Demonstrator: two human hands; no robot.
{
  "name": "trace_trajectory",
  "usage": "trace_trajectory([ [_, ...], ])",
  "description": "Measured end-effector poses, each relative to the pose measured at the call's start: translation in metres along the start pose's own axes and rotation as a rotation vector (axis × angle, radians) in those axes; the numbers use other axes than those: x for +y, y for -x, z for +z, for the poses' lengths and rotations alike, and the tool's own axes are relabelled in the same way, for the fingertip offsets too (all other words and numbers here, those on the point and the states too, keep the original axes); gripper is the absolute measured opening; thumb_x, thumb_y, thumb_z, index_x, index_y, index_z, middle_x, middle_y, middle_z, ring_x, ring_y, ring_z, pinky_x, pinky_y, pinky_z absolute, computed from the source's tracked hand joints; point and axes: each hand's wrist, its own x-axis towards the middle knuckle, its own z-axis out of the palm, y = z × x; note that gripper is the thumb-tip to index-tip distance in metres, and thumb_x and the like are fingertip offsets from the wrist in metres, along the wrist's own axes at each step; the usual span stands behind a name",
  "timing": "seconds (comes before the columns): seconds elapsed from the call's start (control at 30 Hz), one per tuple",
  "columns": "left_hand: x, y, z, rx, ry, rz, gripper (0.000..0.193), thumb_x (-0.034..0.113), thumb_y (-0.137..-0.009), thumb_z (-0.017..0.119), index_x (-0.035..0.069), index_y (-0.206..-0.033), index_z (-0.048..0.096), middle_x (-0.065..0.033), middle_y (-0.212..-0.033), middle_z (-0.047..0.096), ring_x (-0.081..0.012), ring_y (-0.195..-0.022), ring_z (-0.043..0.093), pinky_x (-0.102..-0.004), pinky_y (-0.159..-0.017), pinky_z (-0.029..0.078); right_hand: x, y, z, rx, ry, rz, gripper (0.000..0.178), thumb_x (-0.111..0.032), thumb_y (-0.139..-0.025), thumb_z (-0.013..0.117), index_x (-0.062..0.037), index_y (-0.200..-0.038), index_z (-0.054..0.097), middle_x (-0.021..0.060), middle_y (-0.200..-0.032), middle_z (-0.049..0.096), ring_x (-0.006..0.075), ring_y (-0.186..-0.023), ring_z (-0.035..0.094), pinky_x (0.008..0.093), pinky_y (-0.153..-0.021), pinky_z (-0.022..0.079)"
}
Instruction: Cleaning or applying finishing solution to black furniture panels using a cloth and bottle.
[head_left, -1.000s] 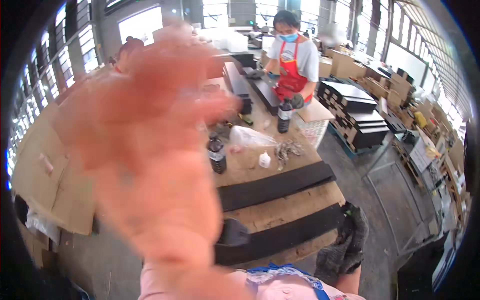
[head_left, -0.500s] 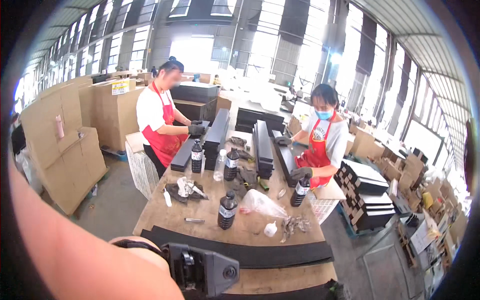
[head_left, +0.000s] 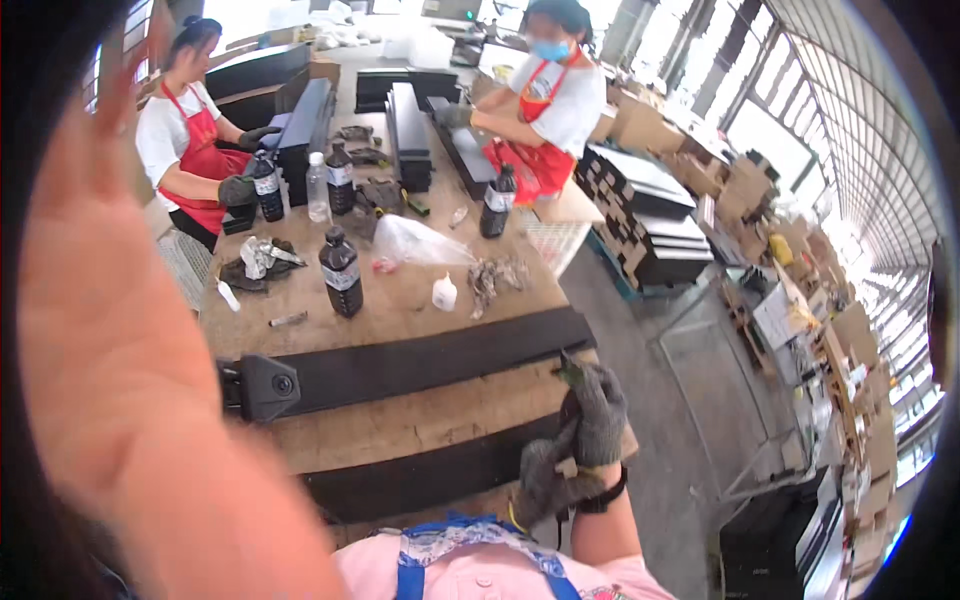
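Note:
My left hand (head_left: pixel 105 210), bare and blurred, is raised very close at the left edge; its fingers are too smeared to read. A black box-shaped device (head_left: pixel 272 388) juts out beside that wrist. At the right end of the table my right hand (head_left: pixel 598 415) wears a dark grey knitted glove and a black wrist strap. Its fingers are closed on a second grey glove (head_left: pixel 545 478), which hangs limp with a yellow-edged cuff. Long black strips lie across the near table, one farther strip (head_left: pixel 430 358) and one nearer strip (head_left: pixel 420 465).
On the wooden table (head_left: pixel 390 428) stand dark bottles (head_left: pixel 341 275), a clear bottle (head_left: pixel 317 188), a small white bottle (head_left: pixel 445 292), a plastic bag (head_left: pixel 415 243) and rags (head_left: pixel 498 280). Two co-workers in red aprons handle black boards (head_left: pixel 408 135) beyond. Stacked boards (head_left: pixel 650 215) stand on the right.
The view has swung down and to the right. My gloved right hand with the second glove has come into view. My left arm now rises upright along the left side.

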Motion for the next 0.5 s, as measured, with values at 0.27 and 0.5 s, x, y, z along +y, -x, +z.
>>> trace_trajectory([
  [0.27, 0.051, 0.227, 0.100, -0.890, 0.815, -1.350, 0.115, 0.049, -0.084, 0.078, 0.012, -0.161, 0.001, -0.0244, -0.158, 0.029, -0.0319, -0.138, 0.041, -0.0444, -0.109, 0.039, 0.052, -0.040, 0.032, 0.062, -0.241, -0.084, 0.028, -0.024, -0.099, 0.063, -0.0055, -0.119, 0.066, 0.0028, -0.100, 0.068, 0.0122, -0.078, 0.063, 0.0275, -0.068, 0.052],
  [0.5, 0.089, 0.260, 0.146, 0.013, 1.147, -2.129, 0.089, 0.063, -0.099, 0.045, 0.016, -0.161, 0.000, -0.0297, -0.155, 0.028, -0.0409, -0.135, 0.046, -0.0530, -0.107, 0.045, 0.058, -0.035, 0.035, -0.013, -0.688, 0.246, 0.032, -0.037, -0.100, 0.061, -0.0078, -0.112, 0.067, 0.0021, -0.086, 0.066, 0.0147, -0.071, 0.062, 0.0294, -0.060, 0.052],
])
